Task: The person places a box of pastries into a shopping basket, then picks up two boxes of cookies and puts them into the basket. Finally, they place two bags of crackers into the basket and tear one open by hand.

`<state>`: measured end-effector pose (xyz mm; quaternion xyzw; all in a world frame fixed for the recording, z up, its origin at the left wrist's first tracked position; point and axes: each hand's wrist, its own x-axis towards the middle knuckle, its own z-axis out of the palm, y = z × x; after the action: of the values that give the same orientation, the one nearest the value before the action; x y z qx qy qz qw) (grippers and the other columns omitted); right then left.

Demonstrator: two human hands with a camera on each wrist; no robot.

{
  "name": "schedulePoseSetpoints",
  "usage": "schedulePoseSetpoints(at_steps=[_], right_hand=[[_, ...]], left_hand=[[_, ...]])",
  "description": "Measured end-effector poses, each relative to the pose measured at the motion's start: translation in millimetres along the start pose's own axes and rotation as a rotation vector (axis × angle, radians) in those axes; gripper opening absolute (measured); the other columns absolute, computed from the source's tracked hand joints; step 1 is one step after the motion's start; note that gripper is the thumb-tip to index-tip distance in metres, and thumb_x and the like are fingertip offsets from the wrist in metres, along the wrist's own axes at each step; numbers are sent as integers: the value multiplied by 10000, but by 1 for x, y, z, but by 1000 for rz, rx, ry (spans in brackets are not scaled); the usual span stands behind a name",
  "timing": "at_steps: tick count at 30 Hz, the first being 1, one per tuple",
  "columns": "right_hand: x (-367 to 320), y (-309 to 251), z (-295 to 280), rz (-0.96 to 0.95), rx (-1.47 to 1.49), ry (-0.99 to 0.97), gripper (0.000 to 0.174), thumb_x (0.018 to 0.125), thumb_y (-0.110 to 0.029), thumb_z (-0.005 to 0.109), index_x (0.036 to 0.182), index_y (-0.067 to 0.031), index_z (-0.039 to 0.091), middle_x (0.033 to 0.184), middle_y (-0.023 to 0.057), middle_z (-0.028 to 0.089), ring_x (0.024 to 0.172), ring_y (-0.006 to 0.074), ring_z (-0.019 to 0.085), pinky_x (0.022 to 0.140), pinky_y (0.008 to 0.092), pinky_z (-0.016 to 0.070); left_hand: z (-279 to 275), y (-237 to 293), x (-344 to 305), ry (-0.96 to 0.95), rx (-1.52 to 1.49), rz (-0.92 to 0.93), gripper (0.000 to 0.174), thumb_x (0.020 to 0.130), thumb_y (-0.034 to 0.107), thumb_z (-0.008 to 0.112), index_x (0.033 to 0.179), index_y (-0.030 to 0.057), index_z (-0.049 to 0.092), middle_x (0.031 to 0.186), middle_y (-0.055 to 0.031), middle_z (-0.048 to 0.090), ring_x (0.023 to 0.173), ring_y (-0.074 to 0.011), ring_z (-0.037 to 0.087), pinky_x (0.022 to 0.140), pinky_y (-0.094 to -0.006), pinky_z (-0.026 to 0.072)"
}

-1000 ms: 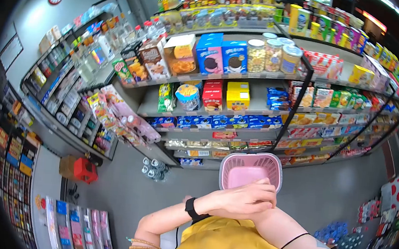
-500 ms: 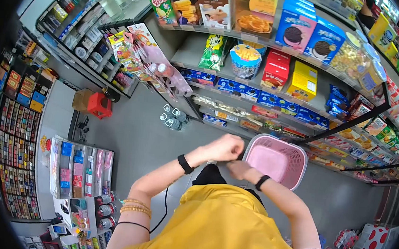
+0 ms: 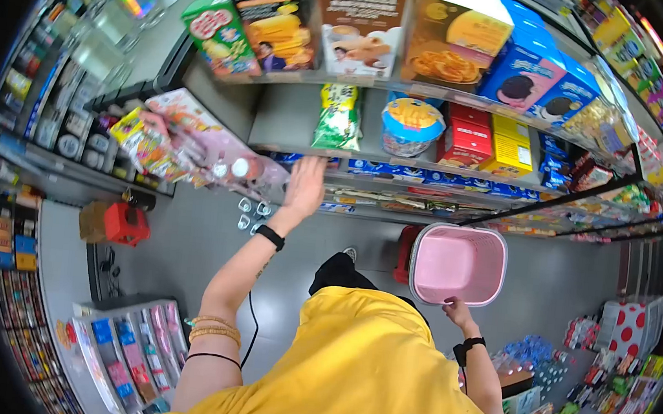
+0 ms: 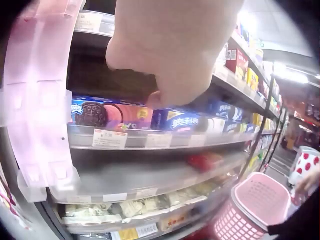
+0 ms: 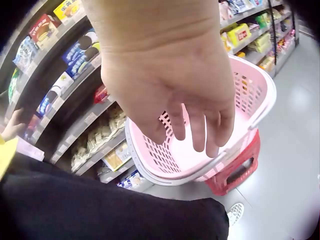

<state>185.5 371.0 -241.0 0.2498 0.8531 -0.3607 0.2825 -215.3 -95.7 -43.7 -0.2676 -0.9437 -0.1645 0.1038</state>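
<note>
Spanning the top of the head view: shelf unit point(image 3: 279, 127), several tiers, snacks on each. Yellow shirt point(image 3: 365, 360) fills the lower middle, dark trousers point(image 3: 335, 272) just above it, both over grey floor point(image 3: 305, 240). Pink basket point(image 3: 452, 265) is upright to the right of the trousers, on a red stand point(image 5: 234, 176), inside bare. Top tier: brown carton point(image 3: 360, 28) between a black carton point(image 3: 272, 24) and an orange-brown one. Tier below, left to right: green bag point(image 3: 339, 121), blue tub point(image 3: 411, 127), red box point(image 3: 465, 136), yellow box point(image 3: 512, 148). Under those, a row of blue cookie boxes point(image 4: 175, 120).

Left hand point(image 3: 306, 185): reaches to the shelf below the green bag, fingers mostly extended, nothing seen in its grip; just at the cookie boxes, contact unclear. Right hand point(image 3: 460, 313): at the basket's near rim, fingers apart and loosely bent downward, no firm grip seen; can't tell if they touch the rim. Black wristband point(image 3: 270, 237) on left wrist, another point(image 3: 469, 345) on right.
</note>
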Motion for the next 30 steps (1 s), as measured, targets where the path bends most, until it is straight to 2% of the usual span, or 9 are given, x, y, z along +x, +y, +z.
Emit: schedulePoseSetpoints(at_steps=[3,7,9,15,17,22,25,29,30], right_hand=[[-14,27,26,48,54,23,414,863,-224,707,1220,-21,662,899,151,732,800,232,720,750,358,566],[-29,29,43,115,117,55,423,862,-243,703,1225,-29,666,967,172,739,818,255,724,795,373,566],[-35,26,51,159,158,70,423,862,-252,701,1223,-34,670,990,176,740,829,261,725,811,374,565],[-57,16,74,235,251,93,424,864,-271,701,1218,-39,674,1004,178,741,834,266,729,818,371,566],[-54,25,82,245,267,99,426,865,-276,701,1218,-37,672,1004,179,740,831,266,729,816,373,568],[-62,43,104,264,351,100,433,871,-283,702,1220,-30,665,999,182,737,826,264,729,798,376,572],[-67,47,108,268,340,134,425,870,-281,705,1209,-27,666,995,183,735,810,264,728,788,374,575],[-67,58,119,267,379,151,406,869,-272,709,1187,-23,670,958,173,735,798,253,724,767,375,570],[-69,61,122,271,380,149,400,869,-271,710,1181,-24,672,949,169,735,799,249,723,762,374,568]], left_hand=[[15,-25,17,-178,151,-74,677,713,115,738,1338,-7,510,1339,-222,530,1293,-379,480,1110,-508,359],[8,-36,55,-561,191,-216,567,725,192,735,1260,35,627,1245,-206,645,1212,-369,588,1058,-462,440],[29,-57,56,-478,249,-164,530,737,225,708,1236,53,663,1276,-207,648,1199,-361,614,1031,-445,474],[54,-81,70,-700,338,-94,685,831,323,642,1445,52,506,1490,-222,495,1385,-353,475,1144,-433,389],[61,-86,70,-618,319,-63,579,850,341,629,1348,48,601,1383,-229,589,1299,-372,556,1079,-448,447],[49,-87,82,-844,199,-362,425,888,302,589,1239,77,674,1305,-199,644,1200,-360,629,995,-450,508],[67,-103,79,-790,233,-300,420,894,293,577,1234,64,669,1324,-200,632,1211,-356,622,993,-438,509],[93,-134,76,-795,183,-357,416,901,289,569,1230,55,669,1321,-212,629,1215,-353,620,996,-433,504],[91,-133,73,-747,181,-316,378,862,268,601,1149,45,701,1222,-221,676,1110,-369,669,934,-458,528]])
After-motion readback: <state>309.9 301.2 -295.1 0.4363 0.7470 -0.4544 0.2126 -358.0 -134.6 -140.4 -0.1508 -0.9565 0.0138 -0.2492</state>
